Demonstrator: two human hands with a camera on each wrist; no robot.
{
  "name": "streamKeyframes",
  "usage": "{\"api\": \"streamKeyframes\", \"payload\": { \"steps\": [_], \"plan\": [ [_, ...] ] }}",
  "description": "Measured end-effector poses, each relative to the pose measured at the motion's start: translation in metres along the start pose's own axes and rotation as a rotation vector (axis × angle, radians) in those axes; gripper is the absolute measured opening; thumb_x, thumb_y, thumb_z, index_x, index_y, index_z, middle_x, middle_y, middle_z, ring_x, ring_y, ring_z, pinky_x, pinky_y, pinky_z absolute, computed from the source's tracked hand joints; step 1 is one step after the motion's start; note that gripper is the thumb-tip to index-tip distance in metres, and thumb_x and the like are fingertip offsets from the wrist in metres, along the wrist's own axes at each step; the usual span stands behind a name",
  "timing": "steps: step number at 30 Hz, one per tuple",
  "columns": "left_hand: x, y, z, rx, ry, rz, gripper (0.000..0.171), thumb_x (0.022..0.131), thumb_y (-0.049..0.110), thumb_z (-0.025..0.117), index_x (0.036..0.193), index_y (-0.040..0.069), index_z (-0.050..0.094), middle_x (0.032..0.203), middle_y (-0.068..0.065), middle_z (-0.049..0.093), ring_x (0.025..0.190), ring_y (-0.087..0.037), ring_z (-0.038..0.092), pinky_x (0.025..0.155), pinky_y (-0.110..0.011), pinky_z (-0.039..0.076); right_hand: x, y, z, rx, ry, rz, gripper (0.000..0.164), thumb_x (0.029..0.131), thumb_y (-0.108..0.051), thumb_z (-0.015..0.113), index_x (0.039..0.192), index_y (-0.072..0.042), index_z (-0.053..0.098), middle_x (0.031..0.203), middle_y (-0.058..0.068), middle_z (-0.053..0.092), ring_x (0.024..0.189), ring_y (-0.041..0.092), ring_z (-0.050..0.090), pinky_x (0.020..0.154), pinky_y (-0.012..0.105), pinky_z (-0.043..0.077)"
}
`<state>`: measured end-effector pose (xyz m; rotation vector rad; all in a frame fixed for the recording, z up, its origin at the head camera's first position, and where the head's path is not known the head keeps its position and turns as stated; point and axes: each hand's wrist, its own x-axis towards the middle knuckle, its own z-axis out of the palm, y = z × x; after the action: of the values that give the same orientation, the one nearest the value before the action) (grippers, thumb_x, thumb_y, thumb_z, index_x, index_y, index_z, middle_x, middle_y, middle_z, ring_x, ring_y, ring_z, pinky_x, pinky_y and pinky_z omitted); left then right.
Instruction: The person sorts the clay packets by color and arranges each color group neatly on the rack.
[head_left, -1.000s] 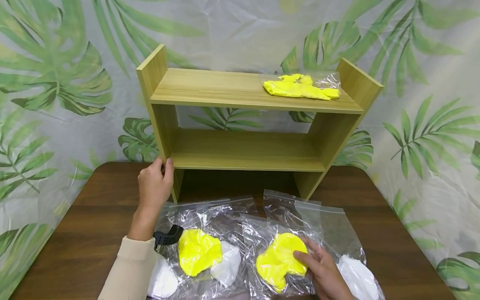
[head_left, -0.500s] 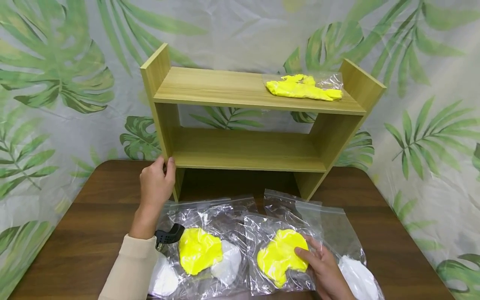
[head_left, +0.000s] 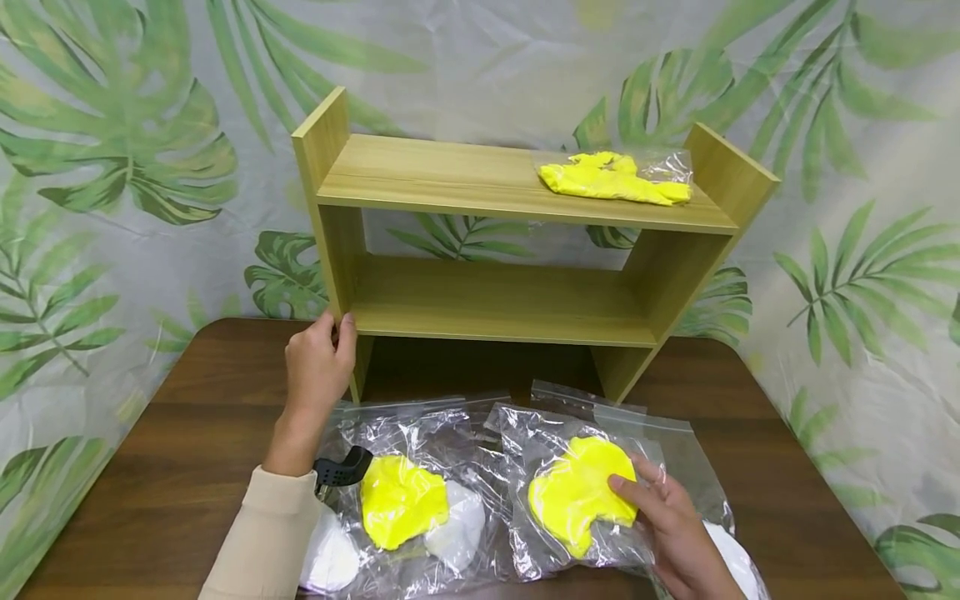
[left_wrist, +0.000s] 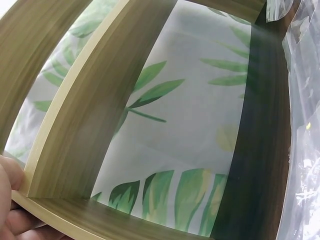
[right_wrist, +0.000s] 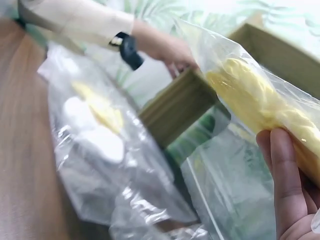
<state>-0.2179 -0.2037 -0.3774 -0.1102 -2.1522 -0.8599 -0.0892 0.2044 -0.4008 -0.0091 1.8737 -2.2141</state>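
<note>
My left hand (head_left: 318, 367) grips the left upright of a wooden two-tier shelf (head_left: 495, 179), at the lower board's front corner; its fingertips (left_wrist: 10, 175) show against the panel edge in the left wrist view. My right hand (head_left: 671, 521) holds a clear zip bag with a yellow item (head_left: 577, 492), lifted slightly off the table; the bag (right_wrist: 260, 102) fills the right wrist view above my fingers (right_wrist: 287, 180). Another bag holding yellow and white items (head_left: 408, 500) lies by my left forearm. A bagged yellow item (head_left: 611, 177) rests on the top board, right end.
The shelf stands at the back of a dark wooden table (head_left: 172, 467), against a leaf-print cloth backdrop (head_left: 112, 167). More clear bags with white items (head_left: 727, 558) lie under my right hand. The lower board (head_left: 495, 304) holds nothing.
My right hand has raised the bag with the yellow item and shifted it a little right and toward the shelf. My left hand stays on the shelf's upright.
</note>
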Motion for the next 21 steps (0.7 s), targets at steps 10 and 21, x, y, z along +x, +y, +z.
{"api": "streamKeyframes", "payload": {
  "steps": [10,21],
  "plan": [
    [0.001,0.0,-0.005,0.018,-0.006,-0.007,0.037,0.097,0.012,0.051,0.062,0.007,0.039,0.047,-0.001,0.029,0.041,-0.021,0.028,0.045,-0.035,0.024,0.001,-0.043,0.009,0.113,-0.122,0.003,0.031,0.102,-0.008,0.044,0.131,-0.014,0.053,0.107,0.006,0.067,0.092,0.019,0.068,0.083,0.036,0.053],
    [-0.002,0.001,-0.002,-0.002,-0.052,-0.035,0.038,0.101,0.017,0.047,0.065,0.008,0.041,0.047,-0.002,0.03,0.038,-0.012,0.023,0.042,-0.032,0.023,0.006,-0.086,0.015,0.081,-0.19,-0.228,0.034,0.102,-0.004,0.036,0.132,-0.008,0.052,0.104,0.007,0.066,0.087,0.018,0.068,0.076,0.033,0.055]
  ]
}}
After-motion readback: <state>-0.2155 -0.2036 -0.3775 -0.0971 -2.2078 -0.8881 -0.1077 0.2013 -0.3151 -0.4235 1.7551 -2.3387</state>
